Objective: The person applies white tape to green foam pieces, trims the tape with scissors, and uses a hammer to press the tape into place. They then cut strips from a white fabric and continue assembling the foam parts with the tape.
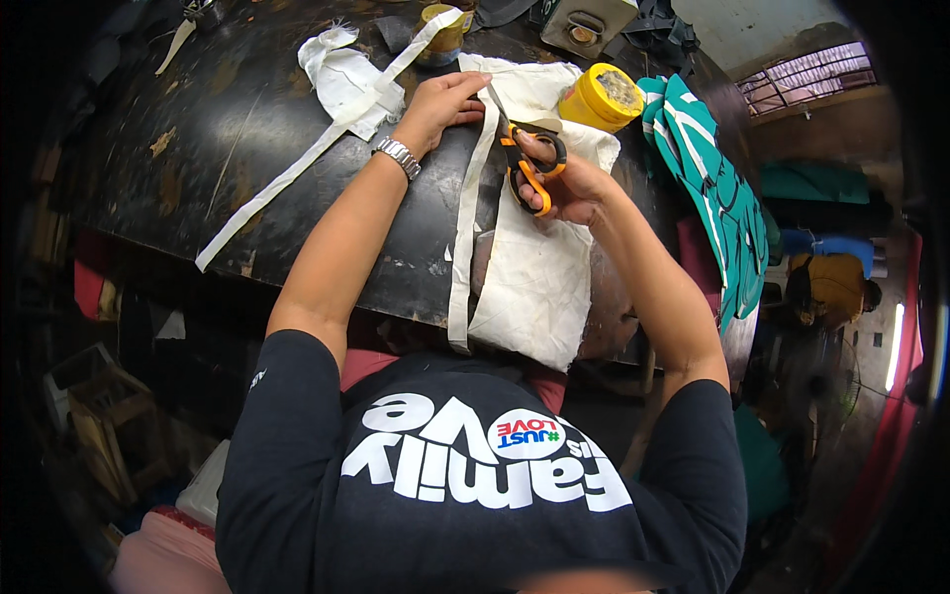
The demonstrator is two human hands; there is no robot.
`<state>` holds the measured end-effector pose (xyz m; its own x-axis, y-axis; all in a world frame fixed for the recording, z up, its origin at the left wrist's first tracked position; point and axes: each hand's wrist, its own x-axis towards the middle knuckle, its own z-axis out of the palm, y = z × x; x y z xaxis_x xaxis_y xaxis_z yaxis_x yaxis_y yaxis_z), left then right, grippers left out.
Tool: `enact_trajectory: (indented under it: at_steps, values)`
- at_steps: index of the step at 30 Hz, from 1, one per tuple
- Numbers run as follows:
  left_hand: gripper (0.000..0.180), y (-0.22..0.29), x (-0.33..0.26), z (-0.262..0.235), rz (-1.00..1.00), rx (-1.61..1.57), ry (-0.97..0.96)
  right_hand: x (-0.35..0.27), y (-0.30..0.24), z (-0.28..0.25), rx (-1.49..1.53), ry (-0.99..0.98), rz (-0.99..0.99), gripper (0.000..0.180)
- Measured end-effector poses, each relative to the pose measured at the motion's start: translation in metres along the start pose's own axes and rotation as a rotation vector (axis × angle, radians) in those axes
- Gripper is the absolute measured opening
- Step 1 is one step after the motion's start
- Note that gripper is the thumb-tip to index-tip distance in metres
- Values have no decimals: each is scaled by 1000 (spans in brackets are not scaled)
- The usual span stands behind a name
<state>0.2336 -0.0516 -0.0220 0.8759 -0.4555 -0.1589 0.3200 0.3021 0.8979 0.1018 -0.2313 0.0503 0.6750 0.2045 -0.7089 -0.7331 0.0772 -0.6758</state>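
Observation:
My right hand (576, 188) grips scissors (537, 190) with orange and black handles. Their blades point up and to the left, at the edge between the white cloth (539, 287) and a narrow white strip (465, 238) alongside it. With fingers closed on the upper part of that strip, my left hand (442, 107) is beside the blade tips. Both cloth and strip run down over the near table edge. Further left lies another long white strip (267, 191), which crosses a crumpled white piece of cloth (341, 84).
A yellow jar (600, 99) rests on the cloth's far right. Green fabric with white stripes (708, 188) hangs over the table's right side. At the back are a brown jar (440, 42) and a pale metal box (588, 24). The dark table (247, 129) is scuffed.

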Motion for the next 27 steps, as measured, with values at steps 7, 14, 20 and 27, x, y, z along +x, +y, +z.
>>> enact_trajectory:
  at_steps: [7,14,20,27]
  values:
    - [63,-7,5,-3,107,170,-38,-3,9,-6,25,-3,9,57]
    - [74,-7,0,-4,90,27,-73,4,6,-3,2,2,-9,60]
    - [79,-7,-2,-4,113,91,-70,2,12,4,50,88,-52,61]
    - [80,-2,-6,-2,100,118,-57,2,8,4,69,66,-5,55]
